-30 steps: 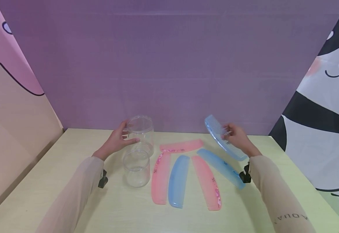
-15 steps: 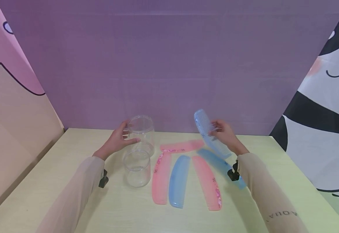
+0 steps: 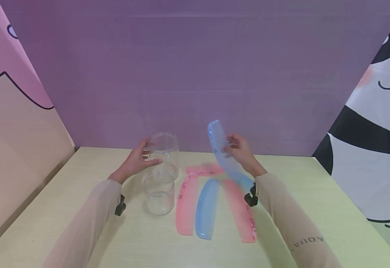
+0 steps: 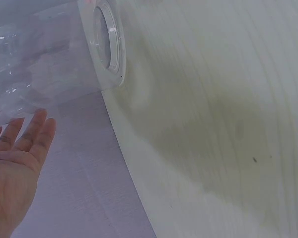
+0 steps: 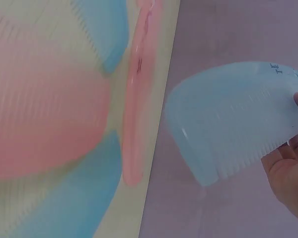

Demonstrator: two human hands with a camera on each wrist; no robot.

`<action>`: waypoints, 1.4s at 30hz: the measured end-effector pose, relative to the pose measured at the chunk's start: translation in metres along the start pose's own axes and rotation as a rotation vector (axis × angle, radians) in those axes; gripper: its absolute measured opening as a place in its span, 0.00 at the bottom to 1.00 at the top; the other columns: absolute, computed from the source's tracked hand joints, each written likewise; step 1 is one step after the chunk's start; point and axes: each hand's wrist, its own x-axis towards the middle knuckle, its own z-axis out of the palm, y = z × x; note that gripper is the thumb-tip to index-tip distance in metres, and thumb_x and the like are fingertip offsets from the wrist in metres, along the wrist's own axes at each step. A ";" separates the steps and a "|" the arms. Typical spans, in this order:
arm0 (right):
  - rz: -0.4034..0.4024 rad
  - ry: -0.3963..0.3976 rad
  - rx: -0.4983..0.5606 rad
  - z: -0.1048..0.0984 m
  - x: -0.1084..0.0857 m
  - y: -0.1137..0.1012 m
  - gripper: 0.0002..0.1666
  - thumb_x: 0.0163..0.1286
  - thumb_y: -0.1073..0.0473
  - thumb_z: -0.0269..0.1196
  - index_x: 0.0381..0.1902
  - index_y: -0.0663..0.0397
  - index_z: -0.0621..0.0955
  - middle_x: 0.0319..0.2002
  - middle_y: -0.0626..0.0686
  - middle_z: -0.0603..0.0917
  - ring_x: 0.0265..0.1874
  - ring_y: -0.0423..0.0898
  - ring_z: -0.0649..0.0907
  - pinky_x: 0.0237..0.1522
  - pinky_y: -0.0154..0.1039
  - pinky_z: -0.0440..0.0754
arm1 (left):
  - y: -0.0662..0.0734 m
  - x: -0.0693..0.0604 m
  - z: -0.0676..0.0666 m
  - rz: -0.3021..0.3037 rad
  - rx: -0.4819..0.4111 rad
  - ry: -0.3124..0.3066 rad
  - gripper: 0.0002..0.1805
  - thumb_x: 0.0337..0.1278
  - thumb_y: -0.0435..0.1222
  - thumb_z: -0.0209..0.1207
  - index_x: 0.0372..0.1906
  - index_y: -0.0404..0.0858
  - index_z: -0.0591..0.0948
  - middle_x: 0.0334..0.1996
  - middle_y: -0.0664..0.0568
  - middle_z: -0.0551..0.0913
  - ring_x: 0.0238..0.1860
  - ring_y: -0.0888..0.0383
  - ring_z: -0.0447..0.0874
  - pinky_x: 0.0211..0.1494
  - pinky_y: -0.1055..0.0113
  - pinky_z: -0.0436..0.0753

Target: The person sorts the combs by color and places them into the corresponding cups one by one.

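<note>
My left hand (image 3: 134, 162) holds the side of the rear clear jar (image 3: 164, 152), thumb in front and fingers behind; in the left wrist view, its fingertips touch the clear wall. A second clear jar (image 3: 159, 197) stands just in front. Raised above the table, a light blue comb (image 3: 216, 139) is pinched by its toothed side between the thumb and fingers of my right hand (image 3: 243, 152). It tilts with its far end up and left. Below lie a pink comb (image 3: 203, 170) set crosswise, a pink comb (image 3: 185, 208), a blue comb (image 3: 207, 210) and another pink comb (image 3: 239, 212).
One more blue comb (image 3: 246, 181) lies on the table, mostly hidden by the right wrist and the raised comb. A purple backdrop (image 3: 195, 74) rises behind the pale table (image 3: 141, 245). Cartoon-printed panels flank it, a panda (image 3: 382, 123) on the right.
My right hand has carried the light blue comb leftward and slightly up, toward the jars, and the comb has turned more upright. The left hand and both jars hold their places.
</note>
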 end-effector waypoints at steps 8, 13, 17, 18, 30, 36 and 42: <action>-0.032 0.048 0.061 0.022 0.008 -0.015 0.21 0.61 0.69 0.56 0.53 0.66 0.69 0.47 0.65 0.74 0.49 0.58 0.76 0.51 0.51 0.76 | 0.000 -0.001 0.001 -0.009 0.009 0.000 0.52 0.42 0.46 0.68 0.69 0.38 0.51 0.63 0.39 0.64 0.58 0.39 0.71 0.59 0.49 0.73; -0.016 0.073 0.133 0.035 0.013 -0.029 0.21 0.61 0.70 0.57 0.52 0.66 0.68 0.49 0.66 0.75 0.46 0.55 0.77 0.51 0.49 0.76 | 0.002 -0.002 0.000 -0.018 0.004 -0.009 0.52 0.42 0.46 0.68 0.69 0.38 0.50 0.64 0.39 0.63 0.59 0.39 0.69 0.60 0.48 0.72; 0.011 0.089 0.176 0.043 0.018 -0.039 0.21 0.62 0.68 0.57 0.53 0.65 0.68 0.52 0.65 0.75 0.47 0.52 0.76 0.53 0.49 0.74 | 0.003 -0.003 0.000 -0.013 -0.010 -0.024 0.51 0.43 0.47 0.68 0.69 0.37 0.50 0.64 0.39 0.63 0.61 0.38 0.67 0.61 0.46 0.70; 0.018 0.093 0.183 0.044 0.020 -0.042 0.22 0.62 0.68 0.57 0.54 0.64 0.68 0.53 0.64 0.75 0.47 0.51 0.76 0.54 0.49 0.74 | 0.008 -0.005 -0.001 -0.017 -0.014 -0.030 0.51 0.44 0.46 0.67 0.69 0.36 0.50 0.64 0.38 0.62 0.61 0.38 0.67 0.61 0.46 0.70; 0.053 0.158 0.288 0.062 0.032 -0.068 0.23 0.60 0.68 0.59 0.53 0.60 0.70 0.50 0.60 0.77 0.43 0.46 0.76 0.45 0.39 0.76 | 0.042 -0.018 -0.005 -0.019 0.002 -0.045 0.46 0.49 0.36 0.65 0.68 0.30 0.50 0.63 0.33 0.62 0.60 0.35 0.66 0.61 0.46 0.70; 0.034 0.205 0.321 0.068 0.039 -0.076 0.19 0.59 0.68 0.60 0.50 0.60 0.71 0.45 0.57 0.78 0.38 0.43 0.78 0.36 0.33 0.75 | 0.027 -0.011 -0.003 -0.022 -0.008 -0.036 0.48 0.47 0.38 0.66 0.68 0.32 0.51 0.64 0.34 0.62 0.60 0.35 0.67 0.60 0.45 0.71; 0.047 0.257 0.389 0.076 0.045 -0.085 0.17 0.59 0.68 0.60 0.47 0.59 0.72 0.43 0.55 0.78 0.38 0.42 0.78 0.33 0.32 0.77 | 0.003 -0.002 0.000 -0.009 0.002 -0.022 0.50 0.44 0.44 0.68 0.69 0.38 0.51 0.64 0.39 0.64 0.60 0.39 0.69 0.60 0.47 0.72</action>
